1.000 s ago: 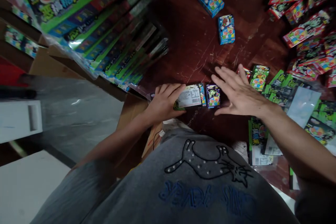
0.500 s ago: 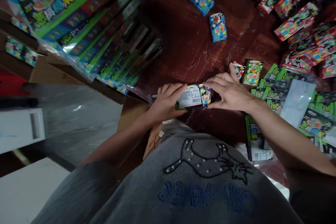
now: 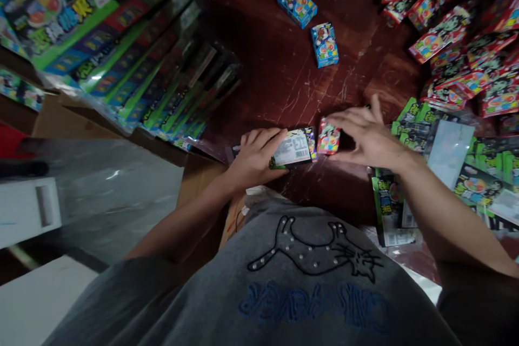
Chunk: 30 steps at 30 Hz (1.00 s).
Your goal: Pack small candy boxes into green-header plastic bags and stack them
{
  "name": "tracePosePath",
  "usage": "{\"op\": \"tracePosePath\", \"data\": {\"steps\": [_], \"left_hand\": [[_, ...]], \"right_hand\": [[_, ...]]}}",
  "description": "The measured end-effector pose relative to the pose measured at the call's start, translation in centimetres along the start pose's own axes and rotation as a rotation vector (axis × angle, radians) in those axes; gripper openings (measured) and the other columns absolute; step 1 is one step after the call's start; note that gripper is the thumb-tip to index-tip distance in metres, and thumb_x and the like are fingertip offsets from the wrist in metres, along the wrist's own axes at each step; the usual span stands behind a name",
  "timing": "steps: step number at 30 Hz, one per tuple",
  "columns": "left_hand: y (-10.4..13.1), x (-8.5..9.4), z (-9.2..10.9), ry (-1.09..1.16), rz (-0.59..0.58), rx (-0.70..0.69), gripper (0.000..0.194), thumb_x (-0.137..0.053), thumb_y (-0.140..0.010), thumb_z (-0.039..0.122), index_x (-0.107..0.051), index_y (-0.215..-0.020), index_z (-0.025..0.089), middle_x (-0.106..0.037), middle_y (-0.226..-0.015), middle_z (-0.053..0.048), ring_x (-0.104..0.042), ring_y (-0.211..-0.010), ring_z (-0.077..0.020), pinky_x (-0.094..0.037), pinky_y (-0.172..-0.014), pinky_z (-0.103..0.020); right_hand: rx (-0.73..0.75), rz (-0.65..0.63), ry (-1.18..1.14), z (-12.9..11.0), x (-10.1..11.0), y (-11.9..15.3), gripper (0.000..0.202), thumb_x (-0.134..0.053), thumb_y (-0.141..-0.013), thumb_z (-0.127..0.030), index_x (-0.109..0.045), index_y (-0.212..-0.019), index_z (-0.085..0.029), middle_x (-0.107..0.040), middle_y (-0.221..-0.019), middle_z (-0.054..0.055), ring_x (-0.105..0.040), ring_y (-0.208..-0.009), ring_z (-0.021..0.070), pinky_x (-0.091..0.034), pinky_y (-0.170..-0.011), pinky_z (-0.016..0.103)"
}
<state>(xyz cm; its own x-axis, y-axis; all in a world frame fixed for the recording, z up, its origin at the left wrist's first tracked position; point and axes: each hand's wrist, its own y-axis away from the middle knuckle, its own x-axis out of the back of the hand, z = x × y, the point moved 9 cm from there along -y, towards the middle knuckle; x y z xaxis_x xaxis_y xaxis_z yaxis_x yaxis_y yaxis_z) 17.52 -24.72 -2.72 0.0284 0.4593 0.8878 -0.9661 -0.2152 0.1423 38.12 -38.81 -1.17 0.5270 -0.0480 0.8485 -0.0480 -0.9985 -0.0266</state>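
My left hand (image 3: pixel 259 154) is closed round a dark candy carton (image 3: pixel 295 147) with a white barcode label facing up. From the carton's right end a purple candy box (image 3: pixel 312 143) sticks out slightly. Just to the right, my right hand (image 3: pixel 363 132) grips a small red candy box (image 3: pixel 328 135) between thumb and fingers, a narrow gap away from the carton. Its index finger points up and away. What lies under the right palm is hidden.
Several blue candy boxes (image 3: pixel 325 45) lie farther up the dark red table (image 3: pixel 279 75). Red boxes (image 3: pixel 440 35) are heaped at upper right. Flat green-black cartons (image 3: pixel 478 184) are spread at right. Wrapped stacked cartons (image 3: pixel 133 59) fill the upper left, over a cardboard box (image 3: pixel 60 119).
My right hand has let go of the purple box at the carton's end and taken the red box, bringing it left beside the carton. The purple box sits deeper in the carton.
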Motion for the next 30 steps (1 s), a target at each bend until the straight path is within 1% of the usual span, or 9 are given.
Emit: {"op": "tracePosePath", "data": {"steps": [3,6,11,16,19,22,25,27,30], "left_hand": [[-0.5,-0.1,0.3,0.001,-0.033,-0.017,0.093,-0.084,-0.085,0.05,-0.049,-0.166,0.022,-0.057,-0.16,-0.017,-0.051,-0.14,-0.0404,-0.038,-0.112,-0.051],[-0.6,0.1,0.1,0.013,-0.038,-0.014,0.094,-0.085,-0.084,0.052,-0.049,-0.166,0.022,-0.058,-0.159,-0.016,-0.051,-0.14,-0.0393,-0.038,-0.113,-0.05],[-0.7,0.4,-0.5,0.022,-0.017,0.013,0.095,-0.085,-0.085,0.05,-0.047,-0.167,0.021,-0.057,-0.16,-0.017,-0.05,-0.142,-0.0394,-0.036,-0.117,-0.051],[-1.3,0.2,0.1,0.055,-0.093,-0.1,0.091,-0.085,-0.086,0.044,-0.049,-0.165,0.021,-0.055,-0.162,-0.015,-0.05,-0.143,-0.0375,-0.034,-0.12,-0.05],[-1.8,0.1,0.2,0.056,-0.073,-0.086,0.096,-0.088,-0.083,0.049,-0.049,-0.165,0.018,-0.056,-0.16,-0.017,-0.051,-0.141,-0.0384,-0.036,-0.118,-0.05],[-2.0,-0.1,0.4,0.032,-0.021,-0.045,0.099,-0.089,-0.082,0.053,-0.049,-0.165,0.017,-0.059,-0.157,-0.018,-0.052,-0.139,-0.0397,-0.038,-0.114,-0.05],[-1.8,-0.3,0.8,0.016,0.004,-0.027,0.096,-0.087,-0.085,0.053,-0.048,-0.166,0.02,-0.058,-0.158,-0.017,-0.051,-0.14,-0.0395,-0.037,-0.115,-0.05],[-1.8,-0.4,0.8,0.017,-0.008,-0.02,0.095,-0.086,-0.086,0.052,-0.047,-0.167,0.022,-0.058,-0.159,-0.016,-0.05,-0.141,-0.0396,-0.036,-0.116,-0.051],[-1.8,-0.4,0.7,0.017,-0.023,-0.013,0.095,-0.086,-0.085,0.051,-0.047,-0.167,0.024,-0.057,-0.159,-0.015,-0.05,-0.141,-0.0401,-0.036,-0.116,-0.051]], "right_hand": [[0.078,-0.057,-0.082,-2.1,-1.9,-1.3,0.071,-0.073,-0.096,-0.056,-0.054,-0.161,-0.036,-0.066,-0.155,0.005,-0.057,-0.143,0.0376,-0.005,-0.132,0.08],[0.086,-0.081,-0.093,-2.7,-2.3,-1.7,0.071,-0.078,-0.093,-0.049,-0.056,-0.16,-0.036,-0.066,-0.155,0.005,-0.055,-0.144,0.0377,-0.013,-0.13,0.077],[0.098,-0.125,-0.089,-2.7,-2.2,-0.6,0.071,-0.079,-0.093,-0.048,-0.056,-0.159,-0.036,-0.066,-0.157,0.003,-0.056,-0.141,0.0355,-0.018,-0.13,0.073],[0.114,-0.147,-0.108,-2.5,-2.5,-1.1,0.071,-0.079,-0.093,-0.048,-0.056,-0.159,-0.036,-0.066,-0.157,0.003,-0.055,-0.143,0.0361,-0.015,-0.131,0.074],[0.081,-0.091,-0.081,-2.9,-2.7,-2.2,0.073,-0.08,-0.092,-0.053,-0.056,-0.158,-0.03,-0.066,-0.155,0.008,-0.057,-0.141,0.037,-0.015,-0.132,0.075],[0.044,-0.035,-0.022,-3.4,-2.6,-2.4,0.089,-0.081,-0.091,-0.058,-0.045,-0.165,-0.023,-0.056,-0.162,0.016,-0.053,-0.148,0.0401,-0.008,-0.133,0.077],[0.029,-0.042,0.02,-2.0,-1.2,-1.3,0.11,-0.076,-0.091,-0.068,-0.022,-0.176,-0.026,-0.031,-0.18,0.016,-0.035,-0.162,0.0462,0.001,-0.131,0.081],[0.025,-0.092,0.026,0.2,0.3,-0.2,0.112,-0.07,-0.092,-0.072,-0.011,-0.178,-0.031,-0.017,-0.185,0.011,-0.021,-0.167,0.048,0.0,-0.13,0.083],[0.017,-0.193,0.027,3.7,2.0,1.0,0.099,-0.062,-0.098,-0.066,-0.012,-0.178,-0.034,-0.02,-0.185,0.006,-0.02,-0.168,0.0454,-0.009,-0.131,0.082]]}}
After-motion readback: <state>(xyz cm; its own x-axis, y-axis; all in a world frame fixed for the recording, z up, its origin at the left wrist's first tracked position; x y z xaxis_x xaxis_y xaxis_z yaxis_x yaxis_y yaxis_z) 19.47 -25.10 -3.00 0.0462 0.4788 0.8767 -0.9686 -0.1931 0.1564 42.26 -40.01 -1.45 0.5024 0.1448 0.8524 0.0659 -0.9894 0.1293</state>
